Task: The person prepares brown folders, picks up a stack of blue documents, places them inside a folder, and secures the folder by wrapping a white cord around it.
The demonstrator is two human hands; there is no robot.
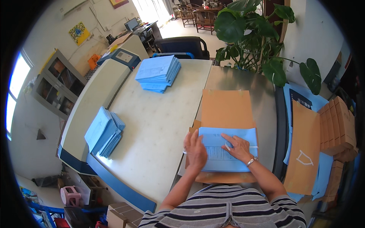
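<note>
A blue paper folder (218,164) with a printed form lies in front of me, on an unfolded brown cardboard file box (225,108). My right hand (239,148) rests on the folder, index finger extended over its upper part. A small white strip (227,146) shows by the right thumb; whether it is held is unclear. My left hand (196,152), slightly blurred, is at the folder's left edge with fingers raised and apart. White tie string (253,147) crosses the folder's right edge.
Two stacks of blue folders, a far stack (156,69) and a near stack (102,134), sit on the pale machine bed (154,122). Brown file boxes (336,125) and a cardboard sheet (303,145) lie at right. A leafy plant (253,37) and a chair (182,47) stand beyond.
</note>
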